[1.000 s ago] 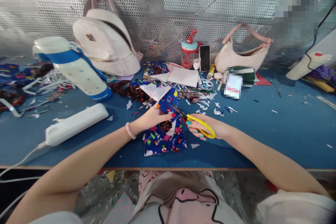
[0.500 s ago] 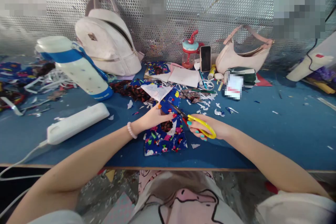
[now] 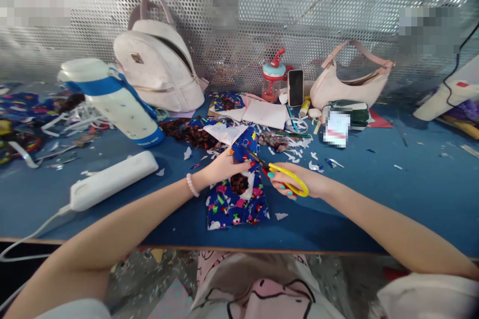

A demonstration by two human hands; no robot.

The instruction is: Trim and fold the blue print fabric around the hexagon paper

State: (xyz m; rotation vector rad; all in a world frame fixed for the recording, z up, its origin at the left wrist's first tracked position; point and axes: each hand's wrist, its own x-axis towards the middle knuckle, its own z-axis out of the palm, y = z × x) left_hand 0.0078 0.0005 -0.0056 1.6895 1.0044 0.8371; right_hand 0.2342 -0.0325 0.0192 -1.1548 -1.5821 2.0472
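My left hand pinches a piece of blue printed fabric, lifted above the table. My right hand is closed round the yellow and red handles of a pair of scissors. The dark blades reach left to the edge of the held fabric; whether they are parted I cannot tell. Below my left hand lies a larger blue printed fabric piece, with white and a dark brown patch in its middle. A white scrap sticks out just beyond my left fingers.
A white power strip and a large white and blue bottle stand at left. Behind are a backpack, a straw cup, a phone and a handbag. Scraps and several cuttings litter the blue table.
The whole view has tilted slightly, so things sit a little lower and further right. Both hands keep nearly the same pose on the fabric and scissors.
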